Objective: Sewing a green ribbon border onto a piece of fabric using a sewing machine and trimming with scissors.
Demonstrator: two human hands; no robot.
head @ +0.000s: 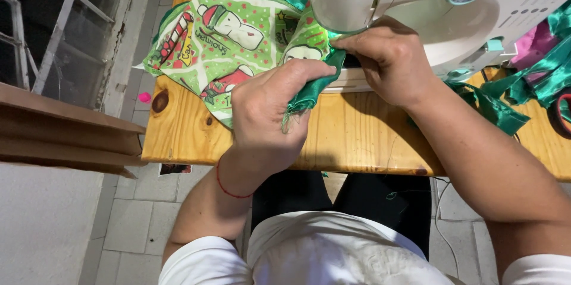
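A green printed cloth (226, 38) with snowmen and candy canes, edged in shiny green satin, lies on the wooden table (357, 136) and runs under the white sewing machine (428, 0). My left hand (267, 106) pinches the satin edge just in front of the machine's needle end. My right hand (386, 59) presses on the cloth beside the needle area, fingers curled down on it. The needle itself is hidden behind the machine head and my fingers.
More green satin strips (505, 101) trail right of the machine, with pink fabric (535, 41) behind. A dark round object (562, 112) sits at the right edge. A brown shelf (65, 136) and window frame (65, 23) stand left. Tiled floor lies below.
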